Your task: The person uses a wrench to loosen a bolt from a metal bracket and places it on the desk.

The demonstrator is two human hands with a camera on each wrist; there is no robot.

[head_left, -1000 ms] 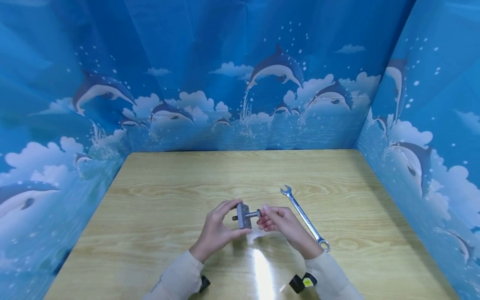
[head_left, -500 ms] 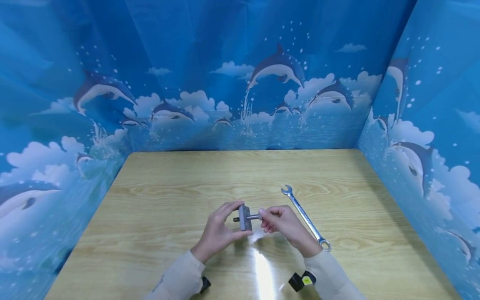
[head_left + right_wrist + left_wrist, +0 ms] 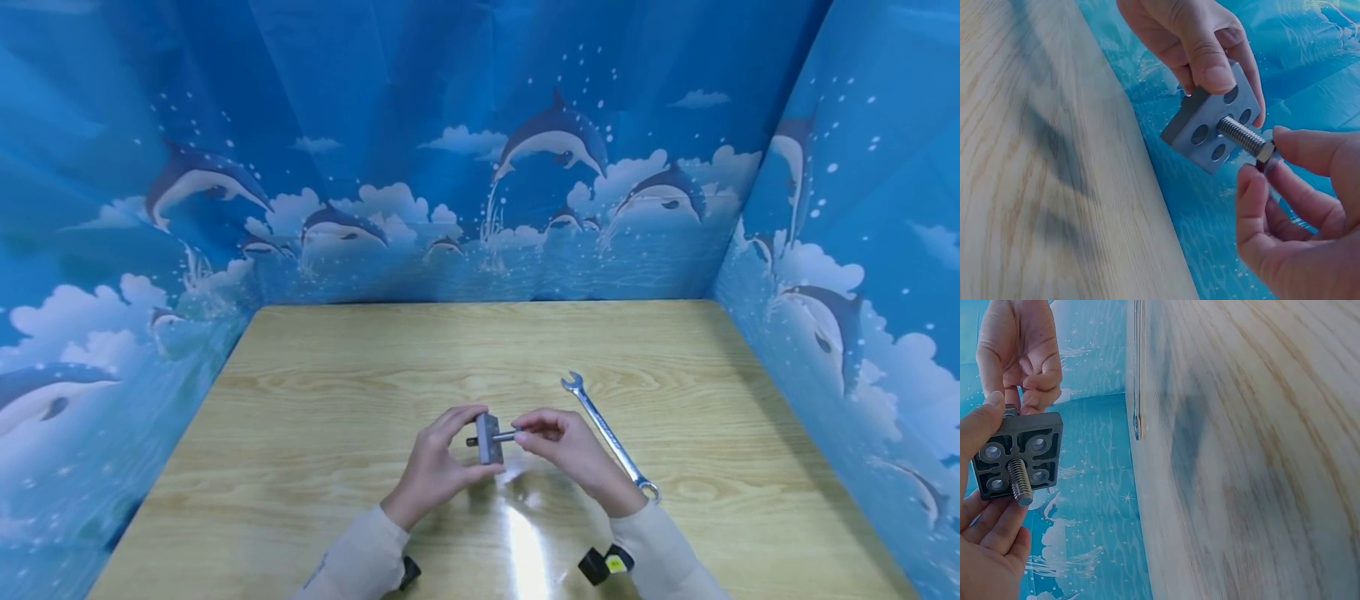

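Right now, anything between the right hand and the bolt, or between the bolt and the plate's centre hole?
Nothing visible. The right hand pinches the bolt by its head, and the bolt already runs through the plate, only thread showing between head and plate. The wrench lies aside, right of the plate.

Strong white glare [image 3: 527, 550] lies on the pale yellow wooden table [image 3: 337, 358]; both wrist views are hazier, with soft grey shadows [image 3: 1187, 434] there.
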